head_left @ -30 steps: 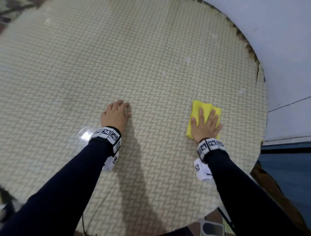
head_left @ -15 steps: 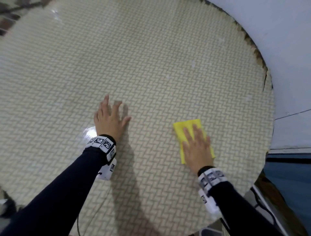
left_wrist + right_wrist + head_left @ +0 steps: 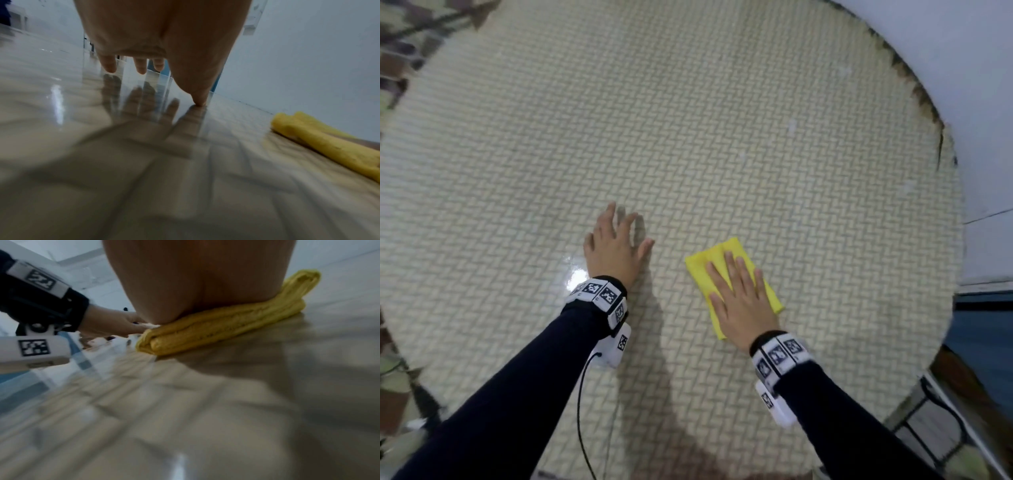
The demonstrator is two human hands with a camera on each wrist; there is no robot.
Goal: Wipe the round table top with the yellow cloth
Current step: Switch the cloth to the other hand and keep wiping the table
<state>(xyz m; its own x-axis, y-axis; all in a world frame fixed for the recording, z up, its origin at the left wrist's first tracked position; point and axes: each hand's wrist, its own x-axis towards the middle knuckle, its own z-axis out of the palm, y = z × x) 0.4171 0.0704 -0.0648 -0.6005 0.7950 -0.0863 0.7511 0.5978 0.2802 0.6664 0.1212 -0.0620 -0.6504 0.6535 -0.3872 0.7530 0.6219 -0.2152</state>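
The round table top [image 3: 722, 137] has a glossy woven-pattern surface and fills the head view. A folded yellow cloth [image 3: 702, 270] lies on it right of centre, also seen as a thick fold in the right wrist view [image 3: 226, 324] and at the right edge of the left wrist view [image 3: 329, 142]. My right hand [image 3: 739, 301] lies flat on the cloth with straight fingers, pressing it down. My left hand [image 3: 616, 246] rests on the bare table to the left of the cloth, fingers spread and straight; its thumb tip touches the surface [image 3: 199, 102].
The table's right rim [image 3: 941, 144] is chipped and dark, with a pale wall [image 3: 962, 68] close behind it. A metal chair frame [image 3: 935, 421] stands below the lower right edge. A thin black cable [image 3: 580, 404] hangs from my left wrist.
My right hand has slid the cloth leftward and toward me, now close to my left hand. My left hand's fingers uncurled and spread flat on the table.
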